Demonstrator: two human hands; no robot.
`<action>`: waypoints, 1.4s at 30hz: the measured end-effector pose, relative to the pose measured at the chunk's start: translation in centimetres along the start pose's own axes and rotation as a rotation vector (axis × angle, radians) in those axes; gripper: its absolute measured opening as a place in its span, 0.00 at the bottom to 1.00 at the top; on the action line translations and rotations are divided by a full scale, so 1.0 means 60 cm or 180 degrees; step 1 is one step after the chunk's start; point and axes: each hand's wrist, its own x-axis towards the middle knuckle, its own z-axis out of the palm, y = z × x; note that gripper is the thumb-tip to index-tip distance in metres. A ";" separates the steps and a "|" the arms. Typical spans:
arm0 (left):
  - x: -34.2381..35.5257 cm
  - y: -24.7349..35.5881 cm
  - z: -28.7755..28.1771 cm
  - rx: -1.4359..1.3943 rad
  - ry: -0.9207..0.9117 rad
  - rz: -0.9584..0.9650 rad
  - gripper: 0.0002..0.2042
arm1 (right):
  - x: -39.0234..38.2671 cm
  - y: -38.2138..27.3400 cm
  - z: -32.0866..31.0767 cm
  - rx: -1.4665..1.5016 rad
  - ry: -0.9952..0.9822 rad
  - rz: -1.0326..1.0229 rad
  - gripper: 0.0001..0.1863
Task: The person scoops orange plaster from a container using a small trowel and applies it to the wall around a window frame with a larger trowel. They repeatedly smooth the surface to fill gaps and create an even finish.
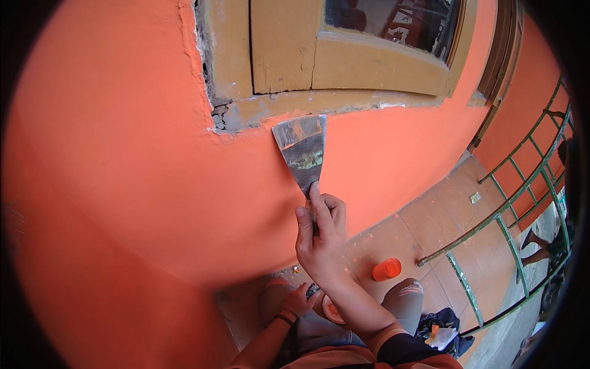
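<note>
My right hand (pixel 322 237) is wrapped round the handle of a putty knife (pixel 301 150), with a finger stretched up along its wide blade. Grey and orange smears coat the blade. Its broad edge lies at the seam between the orange wall (pixel 141 172) and the yellow-brown window frame (pixel 295 104). Low down by my knees, my left hand (pixel 298 302) is closed near a small dark thing that I cannot make out. Beside it, a round container with orange stuff inside (pixel 332 310) is partly hidden by my right forearm.
Cracked, broken plaster (pixel 220 115) runs along the frame's left corner. On the tiled floor (pixel 430 215) lies an orange cup (pixel 387 269). A green metal ladder (pixel 504 215) leans at the right. A black plastic bag (pixel 439 323) sits by my knee. Another person's legs (pixel 536 249) show beyond the ladder.
</note>
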 end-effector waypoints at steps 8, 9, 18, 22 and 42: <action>0.002 -0.039 0.031 0.0065 -0.0016 0.0149 0.18 | -0.019 -0.019 -0.012 0.0212 0.0049 0.0142 0.26; 0.002 -0.047 0.038 0.0070 0.0030 0.0207 0.19 | -0.018 -0.020 -0.013 0.0100 0.0019 0.0141 0.27; 0.005 -0.075 0.061 -0.0072 0.0228 0.0374 0.20 | -0.019 -0.047 -0.012 0.0199 -0.0106 0.0465 0.26; 0.003 -0.065 0.055 -0.0105 -0.0143 -0.0063 0.20 | -0.016 -0.053 -0.012 0.0220 -0.0069 0.0399 0.25; -0.058 0.095 -0.106 -0.1250 0.0469 -0.0112 0.15 | -0.075 0.068 -0.354 0.4739 -0.1421 0.3511 0.20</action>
